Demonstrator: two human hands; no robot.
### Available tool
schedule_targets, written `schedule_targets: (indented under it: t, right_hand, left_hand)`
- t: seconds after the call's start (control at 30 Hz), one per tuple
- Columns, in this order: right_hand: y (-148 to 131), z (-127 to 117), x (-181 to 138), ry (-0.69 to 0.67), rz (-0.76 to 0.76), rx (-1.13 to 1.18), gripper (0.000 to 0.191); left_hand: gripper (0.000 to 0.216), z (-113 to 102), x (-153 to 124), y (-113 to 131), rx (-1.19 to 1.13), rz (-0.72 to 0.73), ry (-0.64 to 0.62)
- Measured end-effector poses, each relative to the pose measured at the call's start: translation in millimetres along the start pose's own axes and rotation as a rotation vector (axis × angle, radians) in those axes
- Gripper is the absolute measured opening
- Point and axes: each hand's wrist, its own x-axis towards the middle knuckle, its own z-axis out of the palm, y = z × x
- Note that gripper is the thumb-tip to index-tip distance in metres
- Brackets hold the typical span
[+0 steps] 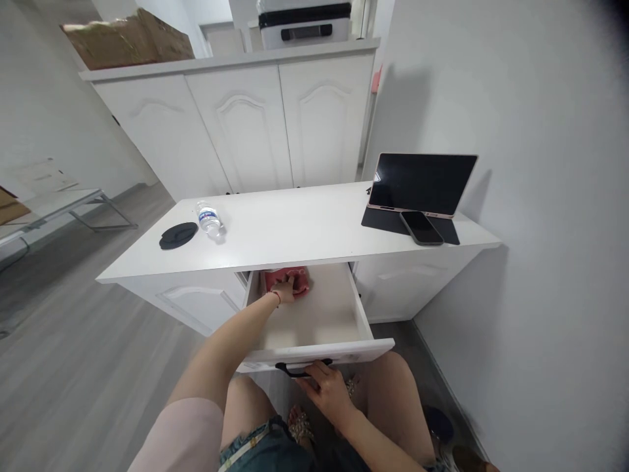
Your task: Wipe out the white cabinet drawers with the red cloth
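Note:
A white drawer (324, 321) stands pulled out beneath the tabletop. Inside it, near the back left, lies a folded red cloth-like item (301, 283) whose exact kind I cannot make out. My left hand (285, 288), with a red string on its wrist, reaches in over the drawer front, its fingers curled onto the red item. At the drawer front, my right hand (327, 391) has its fingers hooked on the black drawer handle (289, 372). The back of the drawer is hidden under the tabletop.
On the white tabletop (295, 229) are a clear plastic bottle (209, 221) and a black flat round object (178, 236) at left. A tablet (422, 183) and a phone (421, 228) are at right. My knees flank the drawer; a wall (540, 196) borders the right.

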Motion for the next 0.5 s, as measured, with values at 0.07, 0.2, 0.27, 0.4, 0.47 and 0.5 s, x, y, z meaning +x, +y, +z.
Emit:
schedule_targets:
  t: [0.07,0.2,0.27,0.4,0.47,0.5]
  right_hand:
    - [0.8,0.5,-0.5,-0.001,0.003,0.007,0.022]
    - [1.9,1.4,-1.4,0.003,0.0,0.008,0.021]
    - [1.8,1.3,-1.6,0.007,-0.002,0.004,0.02]
    - [0.8,0.1,-1.0,0.006,-0.012,-0.009,0.021]
    - [0.4,-0.6,-0.4,0.006,-0.014,-0.015,0.023]
    - [0.2,-0.9,-0.1,0.007,-0.012,-0.02,0.023]
  left_hand:
    - [0.089,7.2,7.4,9.7,0.054,-0.098,-0.018]
    - [0.093,18.1,14.5,28.3,0.116,-0.102,-0.051]
    - [0.09,21.5,13.4,36.2,0.141,-0.036,-0.074]
    - [0.081,26.4,8.0,47.5,0.241,0.185,-0.121]
    - [0.076,27.7,6.9,50.5,0.269,0.304,-0.126]
    - [0.072,27.9,6.9,51.2,0.263,0.352,-0.127]
